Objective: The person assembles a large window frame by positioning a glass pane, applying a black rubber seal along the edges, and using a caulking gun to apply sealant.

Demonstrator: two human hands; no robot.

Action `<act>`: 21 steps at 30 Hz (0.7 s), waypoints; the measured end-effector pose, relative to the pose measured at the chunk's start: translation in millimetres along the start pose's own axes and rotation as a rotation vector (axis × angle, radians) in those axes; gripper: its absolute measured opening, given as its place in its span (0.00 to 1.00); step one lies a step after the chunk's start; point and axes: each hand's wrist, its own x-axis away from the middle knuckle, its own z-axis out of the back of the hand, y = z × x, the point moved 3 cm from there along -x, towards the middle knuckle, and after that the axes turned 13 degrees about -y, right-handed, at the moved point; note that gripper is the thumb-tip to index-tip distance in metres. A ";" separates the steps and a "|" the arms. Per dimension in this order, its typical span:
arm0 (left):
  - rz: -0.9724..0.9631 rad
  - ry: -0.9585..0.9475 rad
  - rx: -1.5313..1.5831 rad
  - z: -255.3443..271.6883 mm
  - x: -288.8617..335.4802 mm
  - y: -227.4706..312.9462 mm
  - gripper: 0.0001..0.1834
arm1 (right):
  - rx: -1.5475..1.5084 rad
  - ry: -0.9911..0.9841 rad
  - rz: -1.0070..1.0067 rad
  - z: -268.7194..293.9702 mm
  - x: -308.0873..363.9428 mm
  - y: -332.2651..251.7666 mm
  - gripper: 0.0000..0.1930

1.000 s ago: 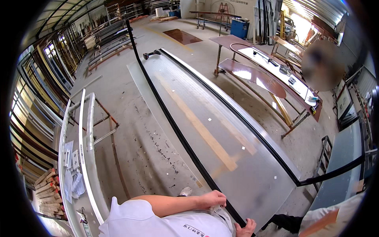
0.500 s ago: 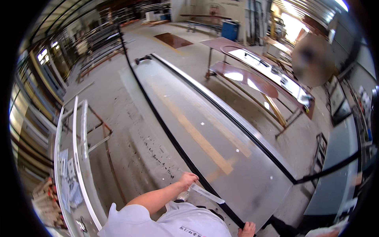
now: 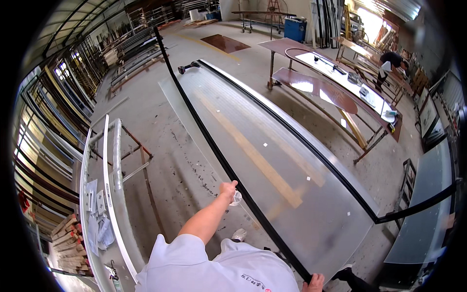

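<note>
A long black bar (image 3: 214, 146), probably a metal frame profile, runs diagonally along the near side of a large frosted glass panel (image 3: 331, 233). My left hand (image 3: 227, 191) is closed beside the bar's middle stretch, its fingertips at the bar's edge. From its fist hangs a small loop of pale, see-through film (image 3: 236, 198). Down near the bar's close end, my right hand (image 3: 314, 282) is closed round the bar; part of that grip is hidden. A second black bar (image 3: 296, 143) lies along the panel's far side.
A power drill (image 3: 188, 67) rests at the panel's far end. Left of me stands a white-railed rack (image 3: 108, 185) with papers. Tables with brown tops (image 3: 311, 87) stand at the right. A person (image 3: 393, 61) bends beyond them. Another black bar (image 3: 423, 202) extends rightward from the panel's corner.
My left hand has moved up along the bar, away from me. The pale strip that lay stretched along the bar is now a small loop at that hand. My right hand stays near the close end.
</note>
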 end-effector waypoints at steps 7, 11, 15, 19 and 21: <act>0.073 0.031 0.293 19.4 -15.3 -32.7 0.15 | -0.080 -0.213 -0.082 -27.2 12.1 0.5 0.27; 0.094 0.058 0.136 26.6 2.4 -17.2 0.12 | -0.111 -0.252 -0.069 -39.1 10.3 0.1 0.29; 0.068 -0.065 0.141 -11.4 -14.1 -18.1 0.11 | 0.029 -0.062 -0.116 -39.3 25.0 -0.8 0.27; 0.142 -0.309 0.002 -10.7 -21.6 -34.6 0.07 | -0.021 0.098 -0.048 -78.0 44.9 21.8 0.23; 0.128 -0.383 0.006 23.2 -53.8 -30.4 0.09 | 0.081 0.066 -0.015 -52.7 12.8 16.9 0.23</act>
